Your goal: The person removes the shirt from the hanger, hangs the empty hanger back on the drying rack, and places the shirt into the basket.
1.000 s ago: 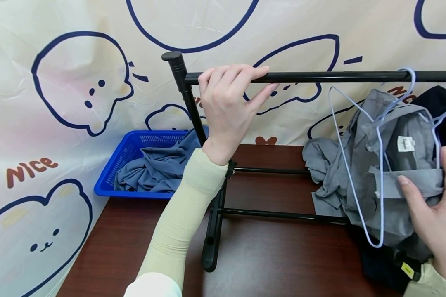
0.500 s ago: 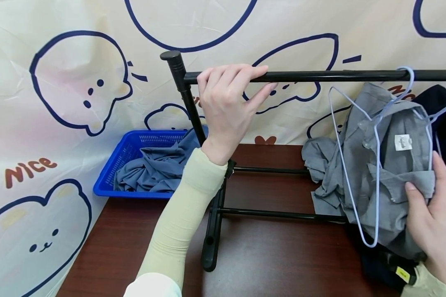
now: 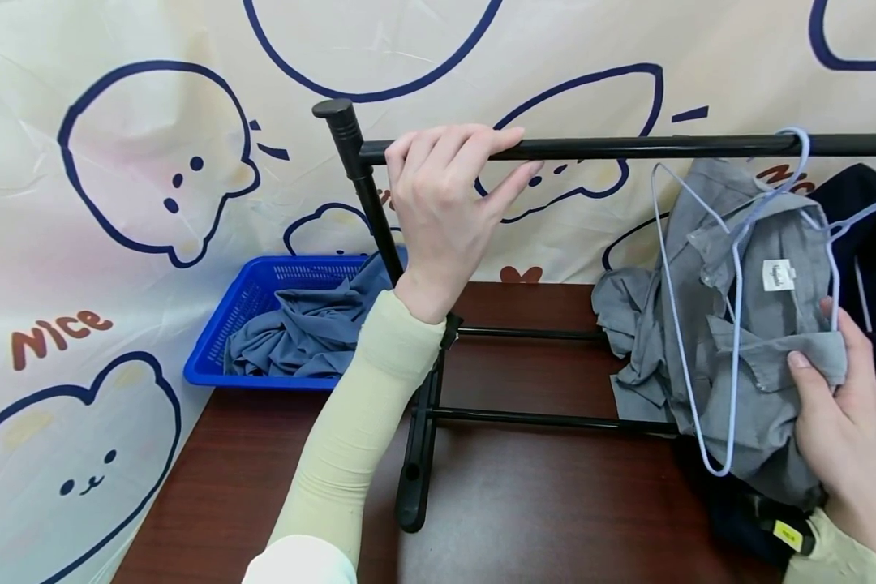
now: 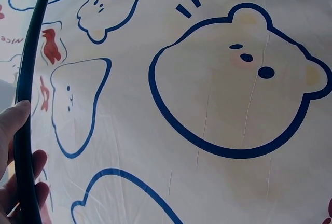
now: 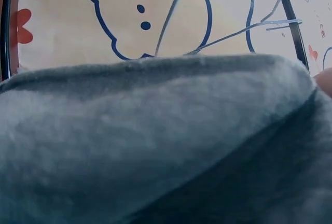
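Observation:
My left hand (image 3: 448,211) grips the black top rail (image 3: 628,148) of a clothes rack near its left post. In the left wrist view, its thumb and fingers wrap round the rail (image 4: 25,89). A pale blue wire hanger (image 3: 734,357) hooks over the rail at the right. The grey shirt (image 3: 766,405) hangs on its right part, a white label (image 3: 778,275) showing, while the hanger's left end sticks out in front of the cloth. My right hand (image 3: 847,430) pinches the shirt's edge beside the hanger's right end; its fingertips are partly hidden. Grey cloth (image 5: 129,130) fills most of the right wrist view.
A blue basket (image 3: 208,357) with blue-grey cloth (image 3: 299,324) stands behind the rack's left post (image 3: 372,203). Dark clothing (image 3: 854,203) hangs at the far right. Lower rack bars (image 3: 540,418) cross above the brown table (image 3: 555,503). A patterned sheet (image 3: 226,308) covers the back.
My right hand has moved left, closing on the shirt's edge and drawing it along. The hanger's right end has shifted left with it. My left hand stays on the rail.

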Demonstrator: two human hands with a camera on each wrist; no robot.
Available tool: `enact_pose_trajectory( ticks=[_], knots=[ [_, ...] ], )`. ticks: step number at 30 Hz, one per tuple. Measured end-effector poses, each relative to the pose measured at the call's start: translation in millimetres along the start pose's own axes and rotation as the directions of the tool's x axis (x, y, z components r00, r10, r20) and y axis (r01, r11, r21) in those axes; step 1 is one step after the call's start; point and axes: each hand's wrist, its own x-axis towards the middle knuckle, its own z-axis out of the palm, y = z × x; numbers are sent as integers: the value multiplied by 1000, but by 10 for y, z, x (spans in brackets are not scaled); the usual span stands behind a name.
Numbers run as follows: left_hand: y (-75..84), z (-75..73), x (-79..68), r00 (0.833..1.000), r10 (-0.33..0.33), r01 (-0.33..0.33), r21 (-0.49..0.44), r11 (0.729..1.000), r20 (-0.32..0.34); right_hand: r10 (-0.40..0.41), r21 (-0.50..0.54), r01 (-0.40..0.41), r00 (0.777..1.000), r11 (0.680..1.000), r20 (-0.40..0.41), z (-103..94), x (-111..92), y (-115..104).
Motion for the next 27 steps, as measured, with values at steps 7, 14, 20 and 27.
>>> enact_pose_trajectory(
  ticks=[7, 14, 20, 27],
  knots=[
    [1, -5, 5, 1000, -5, 5, 0, 1000, 7, -17, 1, 17, 998, 1000, -64, 41, -18, -17],
    [8, -3, 0, 1000, -3, 3, -8, 1000, 8, -41, -15, 40, 992, 999, -120, 54, -35, -11],
    [6, -1, 1, 1000, -3, 3, -13, 1000, 5, -13, -47, 6, 989, 999, -148, 45, -34, -54],
    [1, -5, -4, 1000, -7, 7, -9, 1000, 10, -120, 50, 132, 975, 990, -186, 35, -18, -140]
  ],
)
